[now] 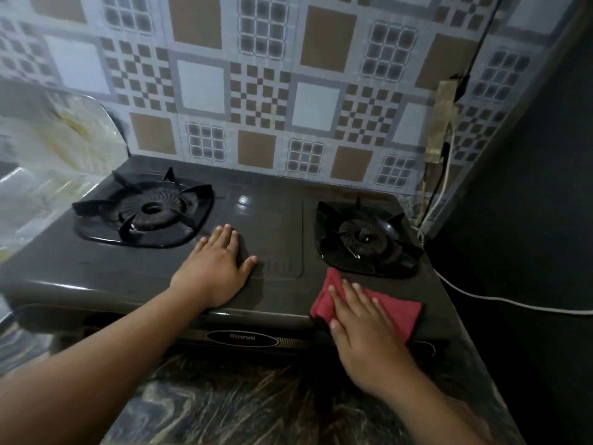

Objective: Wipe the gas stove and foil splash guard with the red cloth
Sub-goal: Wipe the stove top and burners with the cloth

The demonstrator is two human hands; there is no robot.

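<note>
A dark two-burner gas stove [272, 220] sits on a marbled counter. My left hand [215, 268] lies flat on the stove top between the burners, fingers straight. My right hand [362, 319] presses flat on the red cloth [401, 311] at the stove's front right corner, just in front of the right burner [364, 236]. The left burner [147, 210] is uncovered. A crinkled foil splash guard [61, 133] stands at the stove's left side, stained yellowish.
A patterned tile wall [266, 91] rises behind the stove. A white cable [500, 298] runs along the right, with taped wiring [441, 123] on the wall above it. A dark wall [539, 187] closes the right side. The marbled counter [240, 396] extends toward me.
</note>
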